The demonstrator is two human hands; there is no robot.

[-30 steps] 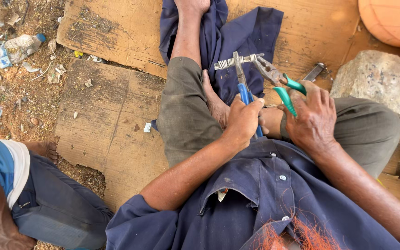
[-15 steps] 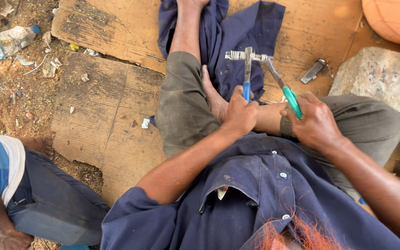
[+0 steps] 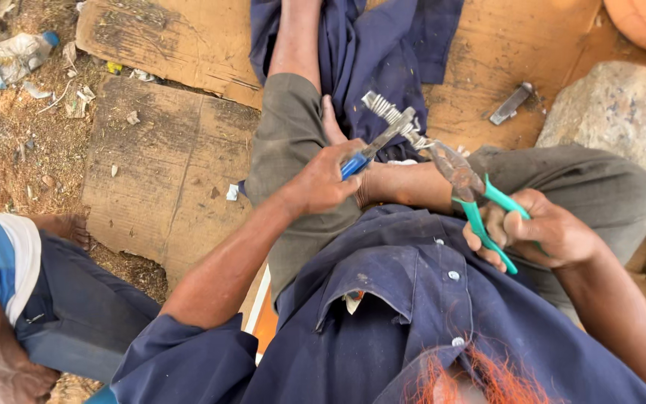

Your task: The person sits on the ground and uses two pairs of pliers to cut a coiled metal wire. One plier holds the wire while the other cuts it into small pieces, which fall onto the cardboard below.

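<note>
Left hand [image 3: 323, 179], frame centre, fingers closed round blue-handled metal tool [image 3: 371, 150], tip pressed on coiled metal spring part [image 3: 392, 117]. Right hand [image 3: 543, 232], right of centre, fingers wrapped on green-handled rusty pliers [image 3: 472, 194], pliers' nose touching same spring part, upper centre above dark blue cloth [image 3: 383, 52]. Grey metal piece [image 3: 511, 103] on cardboard sheet [image 3: 166, 157], near grey rock [image 3: 614, 116], upper right. Another person's hand [image 3: 9, 374] lower left.

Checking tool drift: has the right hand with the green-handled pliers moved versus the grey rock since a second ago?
Yes. The right hand with the green-handled pliers has dropped lower, toward the person's body, away from the grey rock.
</note>
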